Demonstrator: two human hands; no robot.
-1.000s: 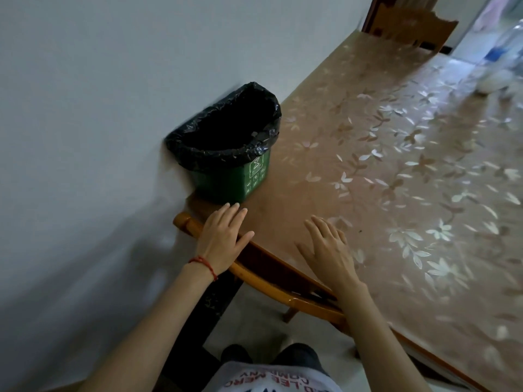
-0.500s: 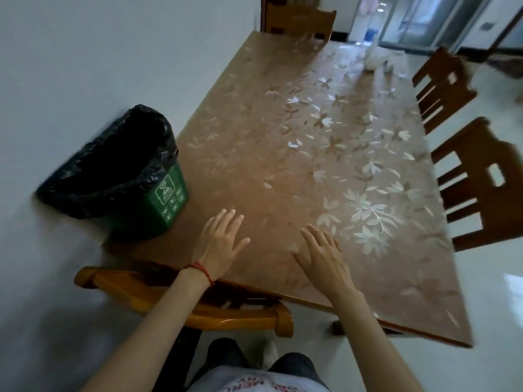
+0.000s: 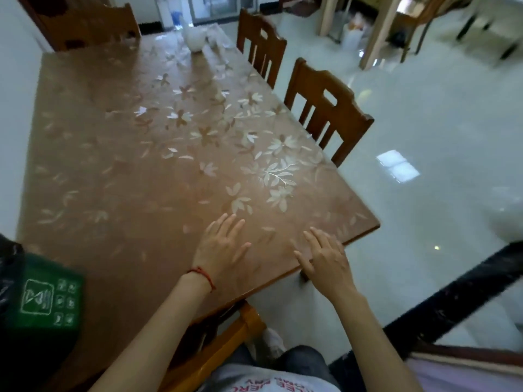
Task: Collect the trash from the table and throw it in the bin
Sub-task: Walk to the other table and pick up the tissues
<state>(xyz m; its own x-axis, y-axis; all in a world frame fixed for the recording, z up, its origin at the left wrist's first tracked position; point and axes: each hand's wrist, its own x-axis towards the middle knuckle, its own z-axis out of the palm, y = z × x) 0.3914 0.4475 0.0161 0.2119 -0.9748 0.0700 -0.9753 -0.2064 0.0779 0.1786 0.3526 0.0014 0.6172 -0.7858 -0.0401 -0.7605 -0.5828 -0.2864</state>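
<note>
The surface (image 3: pixel 119 171), brown with a pale flower print, stretches away from both hands and fills most of the view ahead of them. Pale floor (image 3: pixel 424 137) lies to the right of the right hand and carries a bright window reflection. Two wooden chairs stand along the surface's right edge, beyond the right hand: the nearer chair (image 3: pixel 325 108) and the farther chair (image 3: pixel 260 46) behind it. A third chair (image 3: pixel 93 26) stands at the far end, well ahead of the left hand. A fourth, lighter chair (image 3: pixel 226 343) is tucked under the near edge, below the left forearm.

The bin (image 3: pixel 42 301), green with a white recycling mark and a black liner, sits on the surface's near left corner, well to the left of the left hand and partly cut off by the frame. The trash (image 3: pixel 195 41), whitish and too blurred to make out, lies at the far end of the surface, well apart from both hands.

The left hand (image 3: pixel 220 247) lies flat on the surface with fingers straight and spread, holding nothing; a red string (image 3: pixel 202 274) circles its wrist. The right hand (image 3: pixel 328 258) is just beside it at the near right corner, fingers straight and spread, holding nothing, fingertips over the surface's edge. The hands are apart.
</note>
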